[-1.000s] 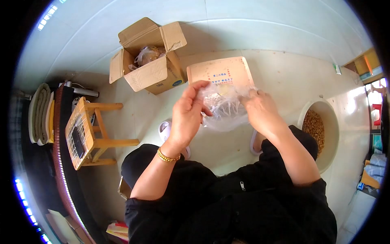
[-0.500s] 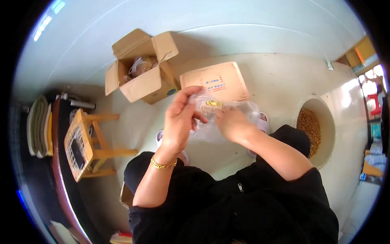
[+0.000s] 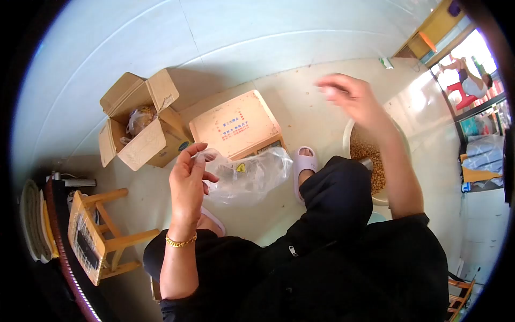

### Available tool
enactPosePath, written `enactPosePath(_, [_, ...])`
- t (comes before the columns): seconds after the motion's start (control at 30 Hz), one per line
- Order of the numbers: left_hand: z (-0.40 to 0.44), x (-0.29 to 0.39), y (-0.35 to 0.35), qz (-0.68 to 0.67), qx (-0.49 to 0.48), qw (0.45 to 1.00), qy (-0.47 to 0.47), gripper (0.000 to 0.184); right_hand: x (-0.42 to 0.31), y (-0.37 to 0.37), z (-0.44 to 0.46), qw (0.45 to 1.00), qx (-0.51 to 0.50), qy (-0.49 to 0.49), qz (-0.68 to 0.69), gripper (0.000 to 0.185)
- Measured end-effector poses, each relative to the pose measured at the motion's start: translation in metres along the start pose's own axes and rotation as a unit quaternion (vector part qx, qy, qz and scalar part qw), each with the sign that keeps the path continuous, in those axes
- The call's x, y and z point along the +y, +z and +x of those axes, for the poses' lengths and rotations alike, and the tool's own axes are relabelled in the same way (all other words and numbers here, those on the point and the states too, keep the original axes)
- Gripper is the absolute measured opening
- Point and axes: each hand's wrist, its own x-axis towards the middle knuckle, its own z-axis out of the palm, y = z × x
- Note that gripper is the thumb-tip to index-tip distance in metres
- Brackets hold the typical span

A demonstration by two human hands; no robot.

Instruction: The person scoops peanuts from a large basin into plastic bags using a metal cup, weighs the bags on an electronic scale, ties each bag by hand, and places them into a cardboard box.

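A clear plastic bag (image 3: 252, 180) with a small yellow label hangs at its left edge from the thumb and fingers of my left hand (image 3: 188, 185). The bag looks slack, and its lower part hangs between my legs. My right hand (image 3: 357, 102) is raised away from it, fingers loosely stretched out and slightly blurred, with nothing visible in them. Below that forearm stands a pale bucket (image 3: 347, 137) of small brown kernels (image 3: 360, 144), partly covered by the arm. A greyish, rounded object (image 3: 367, 163) sticks up among the kernels; its kind is unclear.
A closed carton (image 3: 236, 121) lies beyond the bag. Left of it, an open cardboard box (image 3: 142, 153) holds filled plastic bags (image 3: 141, 119). A wooden stool (image 3: 88, 239) stands at my left. Far right, a person (image 3: 475, 80) is near a red stool (image 3: 461, 96).
My right hand has let go of the bag and moved right and up, towards the bucket. My left hand keeps its hold on the bag. The view has turned to the right.
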Motion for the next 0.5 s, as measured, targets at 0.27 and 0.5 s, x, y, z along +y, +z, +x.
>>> enactPosePath(0.27, [0.004,-0.004,-0.001,0.020,-0.002,1.000,0.007,0.028,0.179,-0.042,-0.154,0.818,-0.233,0.309,-0.426,0.021])
enactPosePath(0.5, [0.011,-0.009,0.007,0.038,-0.005,0.999,0.003,0.028,0.230,-0.024,-0.235,0.845,-0.221,0.310,-0.375,0.035])
